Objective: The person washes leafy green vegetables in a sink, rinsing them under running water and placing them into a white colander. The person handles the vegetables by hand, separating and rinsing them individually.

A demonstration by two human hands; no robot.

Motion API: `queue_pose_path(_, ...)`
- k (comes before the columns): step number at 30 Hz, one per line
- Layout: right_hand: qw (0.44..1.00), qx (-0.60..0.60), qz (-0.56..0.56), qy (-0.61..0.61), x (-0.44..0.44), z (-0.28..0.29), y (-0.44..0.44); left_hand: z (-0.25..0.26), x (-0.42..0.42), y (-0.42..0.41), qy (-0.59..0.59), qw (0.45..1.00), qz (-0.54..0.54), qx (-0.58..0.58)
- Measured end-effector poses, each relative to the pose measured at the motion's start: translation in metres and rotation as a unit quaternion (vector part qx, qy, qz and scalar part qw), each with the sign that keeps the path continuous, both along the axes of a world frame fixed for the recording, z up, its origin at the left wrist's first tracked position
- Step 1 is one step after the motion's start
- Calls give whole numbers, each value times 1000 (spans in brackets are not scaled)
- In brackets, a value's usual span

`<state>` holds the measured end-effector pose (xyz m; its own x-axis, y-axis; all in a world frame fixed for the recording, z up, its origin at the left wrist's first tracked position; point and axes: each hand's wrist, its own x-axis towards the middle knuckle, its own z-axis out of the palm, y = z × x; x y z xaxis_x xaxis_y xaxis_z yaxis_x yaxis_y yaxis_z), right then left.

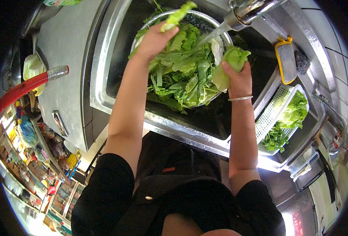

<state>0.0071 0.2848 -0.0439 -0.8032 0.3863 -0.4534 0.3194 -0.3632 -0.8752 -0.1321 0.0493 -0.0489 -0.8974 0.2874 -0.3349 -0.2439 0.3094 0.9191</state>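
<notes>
A round metal bowl (226, 33) full of wet green lettuce leaves (179, 66) stands in the stainless steel sink basin. Above the bowl's upper left part, my left hand (155, 41) grips a light green leaf piece (178, 16), slightly blurred. My right hand (239, 76), with a bracelet at the wrist, holds a bunch of lettuce (233, 60) at the bowl's right rim. Between the hands, water (213, 34) runs from the metal faucet (241, 16) into the bowl.
Right of the basin, a white perforated plastic basket (272, 113) holds lettuce and leafy herbs (274, 138). A yellow-edged sponge (285, 60) and a dark scouring pad (302, 62) lie on the sink ledge. A red hose (23, 88) reaches over the metal counter (64, 50) at left.
</notes>
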Motion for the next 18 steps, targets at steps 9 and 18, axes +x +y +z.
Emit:
queue_pose_path(9, 983, -154, -3, 95, -24, 28, -34, 56, 54, 24, -221, 971, 47, 83)
queue_pose_path(18, 898, -412, 87, 128, -48, 18, -56, 25, 74, 11, -232, 877, 187, 376)
